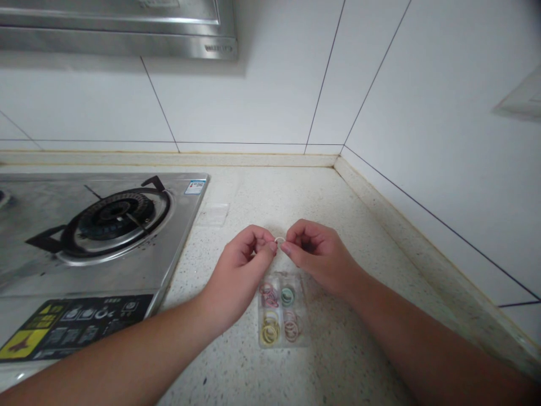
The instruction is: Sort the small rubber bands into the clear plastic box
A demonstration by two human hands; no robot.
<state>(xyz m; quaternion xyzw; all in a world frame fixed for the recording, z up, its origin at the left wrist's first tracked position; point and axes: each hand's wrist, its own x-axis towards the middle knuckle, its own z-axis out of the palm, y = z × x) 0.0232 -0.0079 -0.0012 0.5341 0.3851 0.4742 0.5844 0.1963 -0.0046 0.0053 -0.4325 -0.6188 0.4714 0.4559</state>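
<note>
Between my two hands is a small pale hair tie (279, 239), pinched at its left side by my left hand (247, 256) and at its right side by my right hand (319, 251). Both hands hover just beyond a clear plastic box (306, 330) that lies on the counter with its compartments showing. Pink-red hair ties (269, 295) fill the far left compartment, and green ones (288, 296) the far right. Nearer to me are yellow hair ties (270, 330) on the left and dusky pink ones (291, 327) on the right.
To the left, a steel gas stove (186, 237) with a black burner (117, 214) is set in the speckled counter (359, 349). A clear flat piece (213, 215), perhaps a lid, lies beside it. A range hood (169, 42) hangs above. White tiled walls meet at the back right.
</note>
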